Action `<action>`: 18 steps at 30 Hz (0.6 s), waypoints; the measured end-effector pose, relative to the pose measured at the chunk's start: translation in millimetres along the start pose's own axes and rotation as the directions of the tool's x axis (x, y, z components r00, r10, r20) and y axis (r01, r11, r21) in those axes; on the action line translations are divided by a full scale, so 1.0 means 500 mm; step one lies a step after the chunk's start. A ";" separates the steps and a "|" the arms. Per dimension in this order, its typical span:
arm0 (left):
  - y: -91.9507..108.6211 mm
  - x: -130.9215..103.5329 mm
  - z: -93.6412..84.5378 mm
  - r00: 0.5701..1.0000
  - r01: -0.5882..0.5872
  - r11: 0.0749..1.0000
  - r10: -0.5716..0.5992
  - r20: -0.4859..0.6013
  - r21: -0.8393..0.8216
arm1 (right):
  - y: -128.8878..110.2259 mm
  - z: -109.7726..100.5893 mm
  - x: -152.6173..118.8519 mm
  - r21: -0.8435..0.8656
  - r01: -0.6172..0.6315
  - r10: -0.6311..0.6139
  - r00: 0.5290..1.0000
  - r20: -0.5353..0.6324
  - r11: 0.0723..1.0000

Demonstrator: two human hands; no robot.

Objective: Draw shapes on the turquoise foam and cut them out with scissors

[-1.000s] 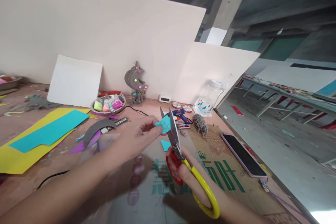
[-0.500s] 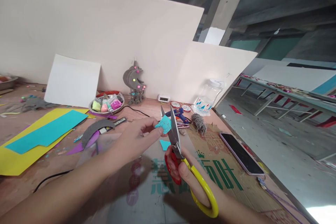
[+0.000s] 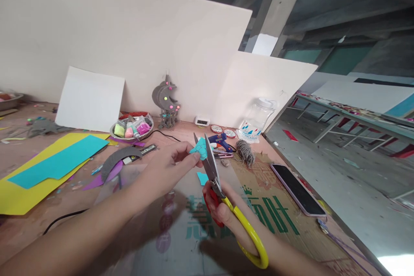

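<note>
Between the thumb and fingers of my left hand (image 3: 173,166) is a small turquoise paper piece (image 3: 201,150) with drawn outlines. My right hand (image 3: 228,211) grips scissors (image 3: 211,168) with one red and one yellow handle. Their blades are apart, pointing up and away, with the paper between them. On the cardboard below lies a turquoise scrap (image 3: 202,178), close to the scissors.
Left are a turquoise sheet (image 3: 58,161) on yellow sheets (image 3: 19,202), a grey felt crescent (image 3: 118,159) and a bowl of clay (image 3: 131,127). Behind stand a moon ornament (image 3: 166,99), glue gun (image 3: 221,140) and jar (image 3: 255,120). Right are yarn (image 3: 246,153) and a phone (image 3: 297,189).
The scissors have tilted slightly left, with the blades shifted around the paper. The paper has turned a little in my left hand, which has moved slightly left.
</note>
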State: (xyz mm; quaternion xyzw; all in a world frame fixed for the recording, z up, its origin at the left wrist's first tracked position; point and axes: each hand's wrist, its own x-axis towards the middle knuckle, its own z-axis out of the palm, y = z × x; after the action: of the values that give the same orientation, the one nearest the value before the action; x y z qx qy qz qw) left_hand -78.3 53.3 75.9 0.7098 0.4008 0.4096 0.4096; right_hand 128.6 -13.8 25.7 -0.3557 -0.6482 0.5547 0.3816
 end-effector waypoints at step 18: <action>0.008 -0.008 0.012 0.997 -0.054 0.998 0.056 0.061 -0.026 | 0.004 0.001 0.000 -0.020 0.006 -0.007 0.997 -0.080 1.000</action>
State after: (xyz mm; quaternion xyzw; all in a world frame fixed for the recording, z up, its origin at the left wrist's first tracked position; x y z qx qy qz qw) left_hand -73.1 47.0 76.4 0.7278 0.3633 0.4034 0.4189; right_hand 128.3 -13.8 23.8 -0.3792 -0.6392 0.5323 0.4054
